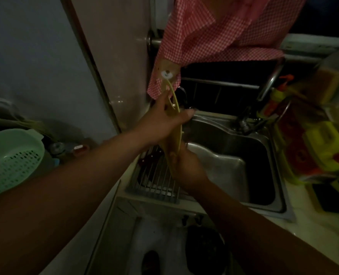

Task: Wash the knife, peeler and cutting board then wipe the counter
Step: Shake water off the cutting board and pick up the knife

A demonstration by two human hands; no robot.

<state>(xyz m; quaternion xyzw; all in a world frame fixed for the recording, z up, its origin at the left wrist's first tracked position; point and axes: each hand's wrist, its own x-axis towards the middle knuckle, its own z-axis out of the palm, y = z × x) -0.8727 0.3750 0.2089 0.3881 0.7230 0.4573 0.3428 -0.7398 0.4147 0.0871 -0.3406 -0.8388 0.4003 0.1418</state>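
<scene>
Two hands grip one yellow cutting board (176, 133), held on edge above the sink (234, 161). Left hand (164, 120) clasps its upper part; right hand (184, 165) holds the lower end. Board is thin, plastic, slightly bowed, with a handle slot near the left hand's fingers. Below the left hand, a dark-handled knife (150, 155) appears to lie on the drying rack (156, 183), so probably washed. Peeler not made out. No water seen running. Tabletop wipe judged still ahead.
</scene>
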